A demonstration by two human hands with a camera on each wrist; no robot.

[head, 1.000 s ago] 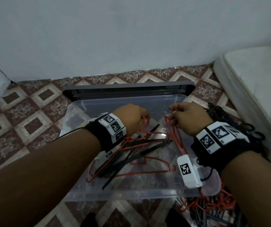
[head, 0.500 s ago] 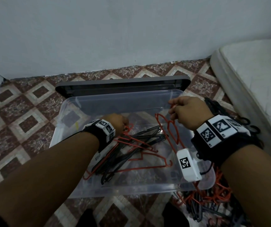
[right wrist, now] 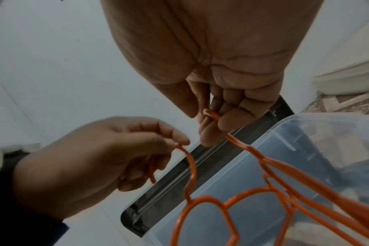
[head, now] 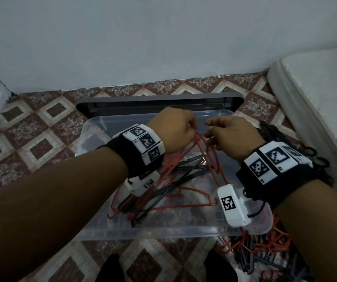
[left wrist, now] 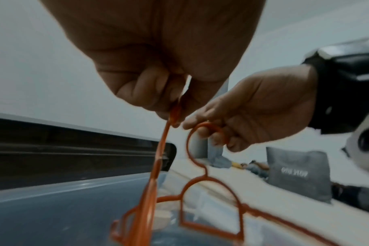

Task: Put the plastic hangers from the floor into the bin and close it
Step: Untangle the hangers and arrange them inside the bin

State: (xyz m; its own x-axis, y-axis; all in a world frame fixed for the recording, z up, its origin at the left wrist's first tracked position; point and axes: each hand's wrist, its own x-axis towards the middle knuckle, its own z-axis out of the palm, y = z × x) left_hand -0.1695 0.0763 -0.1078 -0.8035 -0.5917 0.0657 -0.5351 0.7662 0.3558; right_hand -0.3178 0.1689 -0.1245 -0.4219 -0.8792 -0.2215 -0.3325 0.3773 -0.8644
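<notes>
Head view: two hands are up over a clear bin on the floor.
Left hand: its fingers are curled and pinch the hook of a red hanger.
Right hand: its fingers are curled and pinch the hook of another red hanger.
The two hands: they are close together over the back part of the bin. The hooks are just beside each other.
Held hangers: both hang down from the hooks into the bin. Their low ends reach the hangers that lie inside. I cannot tell if the two are hooked into each other.
Hangers in the bin: red ones and black ones lie mixed up on the bottom.
Hangers on the floor: a heap of red and black ones lies by the near right corner of the bin. More black ones lie along the right side of the bin.
Lid: it is dark grey. It lies on the floor just behind the bin, near the wall. The bin is open.
Mattress: it is white and sits to the right.
Wrists: each has a black band with white blocks that have black square marks.
</notes>
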